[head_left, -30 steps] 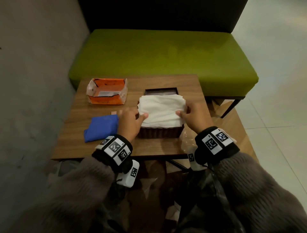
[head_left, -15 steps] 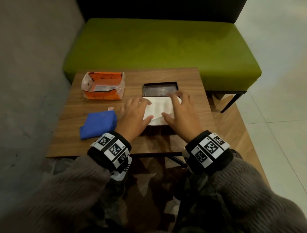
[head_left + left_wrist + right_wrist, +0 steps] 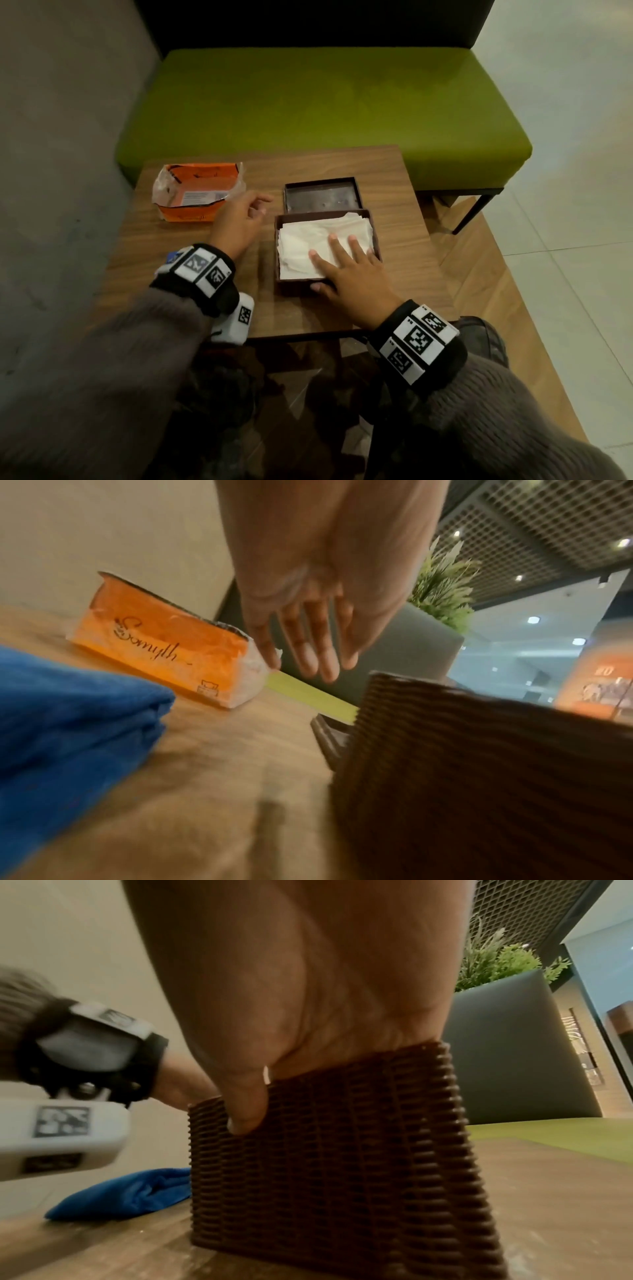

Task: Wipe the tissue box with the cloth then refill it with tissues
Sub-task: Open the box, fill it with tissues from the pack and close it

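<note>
The right hand (image 3: 346,274) lay flat on the white tissues (image 3: 315,243) inside the brown woven tissue box (image 3: 375,236). Its fingers (image 3: 337,245) were straight and pressed down on the stack. Its thumb (image 3: 245,1110) rested against the near outside wall of the box, so the hand sat over the near rim.

The left hand (image 3: 239,222) was in the air, off to the left of the box and a little farther away than the right hand. Its fingers (image 3: 313,653) were loosely spread and held nothing. In the left wrist view the picture was blurry, so it was hard to tell if the fingertips touched anything.

Just past the left hand's fingers sat the orange tissue pack (image 3: 198,192), torn open on top. The blue cloth (image 3: 68,718) lay folded on the wooden table (image 3: 394,178), under and beside the left wrist, near the box but apart from it.

The dark box lid (image 3: 322,195) lay flat just beyond the right hand's fingertips, right behind the box. Farther off, behind both hands, stood a green bench (image 3: 325,113).
</note>
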